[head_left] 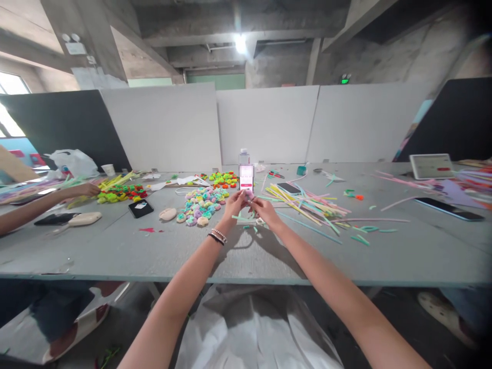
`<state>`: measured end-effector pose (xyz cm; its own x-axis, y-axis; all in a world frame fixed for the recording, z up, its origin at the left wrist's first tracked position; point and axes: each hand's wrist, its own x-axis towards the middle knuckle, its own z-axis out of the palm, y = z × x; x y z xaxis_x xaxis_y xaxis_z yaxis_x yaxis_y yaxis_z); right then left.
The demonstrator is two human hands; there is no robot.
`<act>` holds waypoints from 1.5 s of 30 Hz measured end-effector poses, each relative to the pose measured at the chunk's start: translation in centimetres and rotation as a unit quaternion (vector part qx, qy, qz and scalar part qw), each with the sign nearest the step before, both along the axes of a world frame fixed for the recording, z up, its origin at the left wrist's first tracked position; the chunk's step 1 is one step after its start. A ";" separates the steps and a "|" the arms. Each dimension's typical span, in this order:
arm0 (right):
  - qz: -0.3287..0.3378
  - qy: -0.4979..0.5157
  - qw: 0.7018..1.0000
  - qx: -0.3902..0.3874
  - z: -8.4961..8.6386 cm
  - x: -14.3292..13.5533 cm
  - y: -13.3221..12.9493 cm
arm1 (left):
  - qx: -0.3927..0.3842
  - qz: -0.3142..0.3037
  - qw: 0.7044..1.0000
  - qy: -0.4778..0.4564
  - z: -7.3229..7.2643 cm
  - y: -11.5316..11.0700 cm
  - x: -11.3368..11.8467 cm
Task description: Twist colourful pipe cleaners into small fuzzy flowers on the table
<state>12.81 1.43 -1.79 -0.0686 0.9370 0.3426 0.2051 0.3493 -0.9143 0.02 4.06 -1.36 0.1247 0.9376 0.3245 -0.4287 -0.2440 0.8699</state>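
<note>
My left hand [235, 205] is closed, its fingertips pinching a small lilac pipe-cleaner piece [249, 195]. Meeting it from the other side, my right hand [264, 209] is closed on the same piece, whose details are partly hidden by the fingers. A pale green pipe cleaner [243, 219] sticks out below my left hand. Just beyond both hands, a lit phone [246, 178] stands upright in front of a bottle [244, 155]. To the left lies a heap of pastel fuzzy twisted pieces [203, 204]. Loose straight pipe cleaners [307, 202] are spread to the right.
At the left, another person's hand [89, 189] reaches to red and yellow-green pieces [123, 192]. A black box [140, 207] and a beige rounded object [168, 213] lie nearer. Phones [449, 209] and red-handled scissors [275, 175] are on the right. White panels [267, 125] stand behind.
</note>
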 end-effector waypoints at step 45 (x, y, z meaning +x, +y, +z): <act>-0.039 -0.134 0.963 0.232 -0.9 0.4 0.0 | 0.035 0.048 0.992 0.109 0.7 0.0 0.0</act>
